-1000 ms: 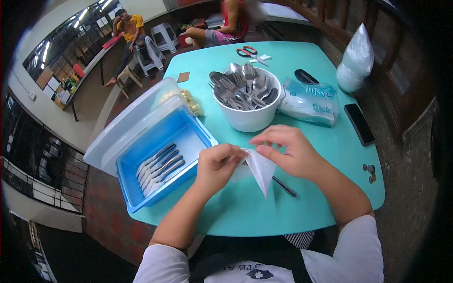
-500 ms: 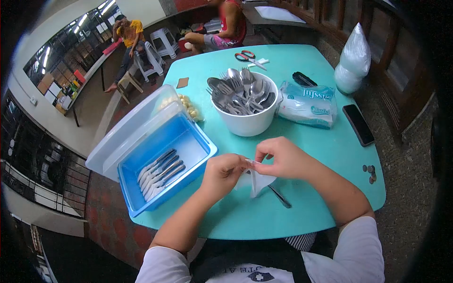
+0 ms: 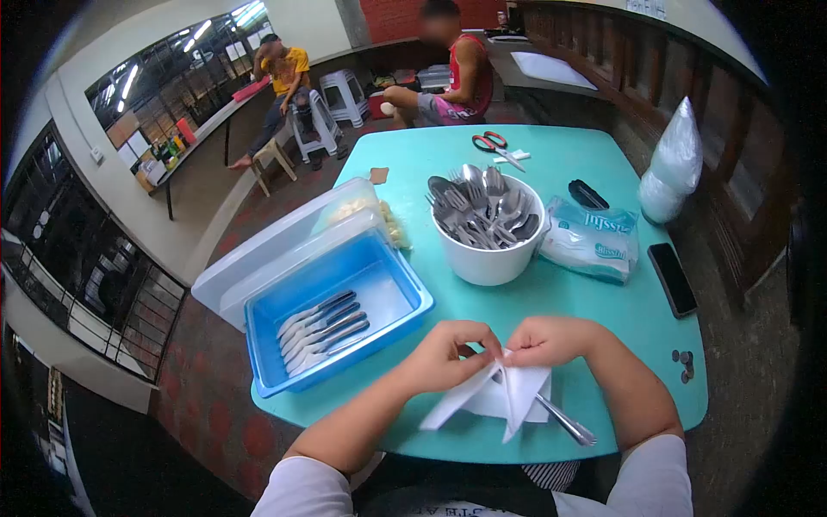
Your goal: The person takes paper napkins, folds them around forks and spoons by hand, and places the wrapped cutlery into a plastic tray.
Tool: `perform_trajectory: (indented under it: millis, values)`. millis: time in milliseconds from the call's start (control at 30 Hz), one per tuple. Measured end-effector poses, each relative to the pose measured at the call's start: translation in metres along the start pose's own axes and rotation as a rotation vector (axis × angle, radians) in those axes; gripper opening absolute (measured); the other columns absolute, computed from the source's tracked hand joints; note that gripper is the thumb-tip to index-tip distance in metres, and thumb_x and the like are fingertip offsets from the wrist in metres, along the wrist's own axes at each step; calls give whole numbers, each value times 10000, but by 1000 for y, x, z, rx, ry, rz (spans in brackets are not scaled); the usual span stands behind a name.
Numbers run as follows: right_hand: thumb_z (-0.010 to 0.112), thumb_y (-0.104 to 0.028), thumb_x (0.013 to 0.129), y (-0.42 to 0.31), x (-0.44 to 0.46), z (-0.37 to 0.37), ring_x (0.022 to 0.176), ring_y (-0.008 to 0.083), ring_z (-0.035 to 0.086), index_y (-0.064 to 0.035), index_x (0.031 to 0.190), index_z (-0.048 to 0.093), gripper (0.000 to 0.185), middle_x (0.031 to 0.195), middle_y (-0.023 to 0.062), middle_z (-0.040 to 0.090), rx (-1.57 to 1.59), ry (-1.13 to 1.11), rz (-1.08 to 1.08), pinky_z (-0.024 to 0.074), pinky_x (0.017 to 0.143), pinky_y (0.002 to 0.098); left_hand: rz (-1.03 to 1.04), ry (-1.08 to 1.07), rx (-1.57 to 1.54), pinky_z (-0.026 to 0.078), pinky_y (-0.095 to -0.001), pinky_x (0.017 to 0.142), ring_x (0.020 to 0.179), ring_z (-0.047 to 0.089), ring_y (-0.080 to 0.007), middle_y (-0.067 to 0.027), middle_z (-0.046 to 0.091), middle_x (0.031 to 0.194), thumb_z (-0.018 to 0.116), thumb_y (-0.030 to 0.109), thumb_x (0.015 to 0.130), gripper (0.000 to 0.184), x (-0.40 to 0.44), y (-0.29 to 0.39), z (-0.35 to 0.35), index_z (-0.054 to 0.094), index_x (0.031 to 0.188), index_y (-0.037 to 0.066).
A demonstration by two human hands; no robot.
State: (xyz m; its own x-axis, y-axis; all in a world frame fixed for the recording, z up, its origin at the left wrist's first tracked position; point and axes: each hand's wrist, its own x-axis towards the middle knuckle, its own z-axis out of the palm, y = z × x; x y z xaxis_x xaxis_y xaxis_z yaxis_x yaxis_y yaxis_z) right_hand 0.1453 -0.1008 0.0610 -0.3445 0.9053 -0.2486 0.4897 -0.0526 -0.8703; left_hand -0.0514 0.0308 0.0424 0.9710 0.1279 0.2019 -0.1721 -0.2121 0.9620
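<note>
A white paper napkin (image 3: 489, 398) hangs from my fingers near the front edge of the table. My left hand (image 3: 454, 355) pinches its upper edge, and my right hand (image 3: 553, 341) grips the same edge just beside it. Beneath the napkin lies metal cutlery, its handle (image 3: 570, 424) sticking out to the lower right; the covered end is mostly hidden. To the left, a blue plastic box (image 3: 392, 314) contains several napkin-wrapped cutlery sets (image 3: 320, 334) laid in a row. Beyond my hands stands a white bucket (image 3: 489, 269) full of forks and spoons (image 3: 482, 207).
On the turquoise table (image 3: 413, 435) lie a napkin pack (image 3: 593, 241), a phone (image 3: 672, 279), coins (image 3: 686, 365), scissors (image 3: 500, 148) and a black object (image 3: 588, 195). A clear lid (image 3: 284, 246) leans behind the box. Two people (image 3: 465, 77) sit in the background.
The napkin is spread wider, and more of the cutlery handle shows. My hands are closer together at its edge. The whole view has shifted, with the table lower in it.
</note>
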Motion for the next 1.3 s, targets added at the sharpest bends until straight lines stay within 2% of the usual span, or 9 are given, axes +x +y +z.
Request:
perform_trajectory:
  millis: [67, 167, 267, 367, 467, 567, 900, 1100, 1300]
  values:
    - [584, -260, 973, 9, 2, 3, 576, 61, 429, -12, 731, 597, 346, 595, -34, 487, 45, -89, 1, 365, 509, 308, 71, -135, 55, 526, -311, 732, 893, 617, -200, -83, 622, 948, 567, -16, 773, 99, 0, 3, -10, 618, 857, -4]
    - [587, -256, 971, 9, 6, 5, 582, 58, 438, -5, 750, 605, 334, 607, -32, 502, 50, -214, -9, 368, 509, 298, 31, 3, 76, 526, -338, 714, 838, 623, -209, -100, 637, 913, 630, 92, 833, 98, 2, 3, 1, 641, 866, 1]
    - [582, -252, 970, 7, 8, 14, 571, 58, 438, 7, 771, 613, 328, 602, -29, 502, 36, -262, -33, 367, 507, 292, -103, -135, 328, 499, -349, 653, 708, 593, -204, -133, 636, 795, 669, 204, 883, 215, -1, 7, 10, 666, 866, -10]
    - [567, -248, 973, 2, 8, 15, 557, 65, 435, 15, 786, 618, 327, 592, -29, 494, 48, -335, 15, 365, 502, 297, -329, -377, 386, 466, -343, 619, 665, 562, -164, -128, 648, 748, 701, 288, 900, 306, 0, 2, 8, 703, 908, -18]
    - [554, -255, 977, 0, 7, 16, 547, 76, 434, 15, 790, 618, 335, 587, -21, 486, 68, -366, 26, 364, 499, 308, -263, -360, 297, 451, -349, 603, 605, 503, -145, -119, 651, 690, 693, 296, 914, 314, -4, 4, 8, 716, 961, -13]
    - [545, -274, 980, -3, 5, 17, 531, 96, 422, 12, 772, 608, 360, 571, -2, 474, 38, -326, 8, 360, 495, 323, -243, -331, 265, 429, -376, 556, 552, 487, -195, -152, 584, 624, 710, 300, 893, 320, -7, 2, 9, 714, 902, -20]
    - [543, -319, 984, -21, -1, 18, 500, 160, 369, 21, 691, 543, 449, 532, 68, 427, -166, -305, 6, 337, 491, 366, -163, -425, 201, 389, -332, 528, 558, 448, -125, -91, 563, 607, 712, 227, 889, 233, -7, 2, 5, 723, 888, -5]
    - [570, -376, 963, -31, -17, 4, 532, 206, 485, -5, 786, 654, 420, 613, 119, 569, -234, -193, 0, 399, 532, 381, -66, -375, 195, 415, -322, 556, 599, 531, -141, -102, 631, 682, 700, 194, 898, 214, -5, 2, 9, 699, 875, -19]
    - [626, -351, 932, -47, -29, -4, 549, 236, 512, -21, 769, 667, 370, 631, 129, 585, -231, -11, 60, 408, 541, 379, -92, -253, 199, 439, -311, 576, 625, 565, -135, -99, 656, 705, 705, 193, 892, 201, -2, 5, 11, 711, 884, -8]
